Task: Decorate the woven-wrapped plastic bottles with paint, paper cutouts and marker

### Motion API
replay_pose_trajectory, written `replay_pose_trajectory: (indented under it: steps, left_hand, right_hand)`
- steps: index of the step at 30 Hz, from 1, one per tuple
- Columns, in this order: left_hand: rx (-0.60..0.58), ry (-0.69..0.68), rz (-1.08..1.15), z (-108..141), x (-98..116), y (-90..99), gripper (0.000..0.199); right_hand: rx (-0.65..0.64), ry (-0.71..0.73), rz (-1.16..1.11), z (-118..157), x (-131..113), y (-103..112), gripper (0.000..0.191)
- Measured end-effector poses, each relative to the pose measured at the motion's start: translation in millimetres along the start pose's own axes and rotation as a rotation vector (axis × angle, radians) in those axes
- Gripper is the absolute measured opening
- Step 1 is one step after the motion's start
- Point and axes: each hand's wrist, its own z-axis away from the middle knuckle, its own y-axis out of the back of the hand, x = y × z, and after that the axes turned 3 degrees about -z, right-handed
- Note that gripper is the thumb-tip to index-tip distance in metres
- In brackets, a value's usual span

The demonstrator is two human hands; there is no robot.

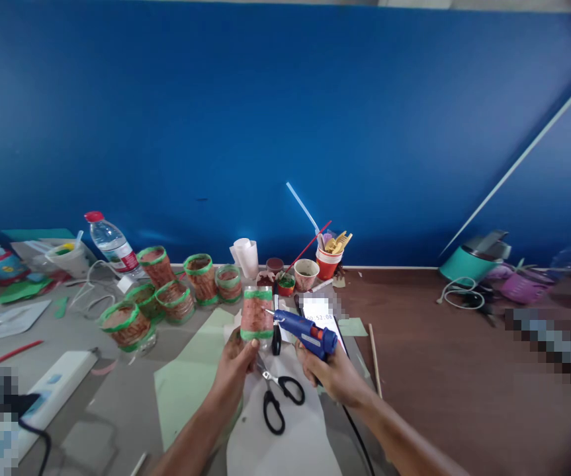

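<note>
Centrally, in the head view, the left hand [238, 357] was wrapped around the lower part of a banded container [258, 314], clear with reddish-brown sides and green rings, held upright above the table. The right hand [327, 370] gripped a blue glue gun [305, 330], its nozzle aimed at the container's side; whether the tip touched could not be told. The hands were apart.

Below them, black-handled scissors [266, 375] lay on a white sheet [285, 449], with a pale green sheet [190, 370] to the left. The working surface was grey [111, 410] on the left and brown [439, 370] on the right, a thin wooden stick [375, 360] lying near where they met. Similar containers [200, 281] stood at left, beside a tilted water bottle [116, 244]. Behind everything rose a plain blue wall [265, 119], crossed at right by a slanting pale strip [523, 157]. A teal container [464, 264] sat near its foot.
</note>
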Motion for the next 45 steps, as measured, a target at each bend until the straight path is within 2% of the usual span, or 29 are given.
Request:
replay_pose_trajectory:
  steps: [6, 14, 20, 26, 32, 45]
  left_hand:
    - [-0.009, 0.011, 0.0, 2, 3, -0.5, 0.049]
    - [-0.029, 0.076, 0.116, 5, 14, -5.9, 0.049]
    - [-0.053, 0.094, 0.189, 5, 13, -4.6, 0.049]
    - [-0.125, 0.146, 0.265, 5, 11, -1.8, 0.046]
    - [-0.201, 0.172, 0.317, 5, 6, 2.3, 0.042]
    - [-0.156, 0.275, 0.418, 6, 11, 2.0, 0.041]
  right_hand:
    - [-0.003, 0.033, -0.046, 1, 0, 0, 0.041]
    - [-0.003, 0.029, -0.026, 0, 1, 1, 0.04]
    - [-0.013, 0.09, -0.117, 2, -1, 3, 0.044]
    - [0.003, 0.081, -0.122, -1, 5, 4, 0.045]
    - [0.029, 0.092, -0.119, -2, -1, 5, 0.043]
    - [0.049, 0.082, -0.136, -3, 0, 6, 0.045]
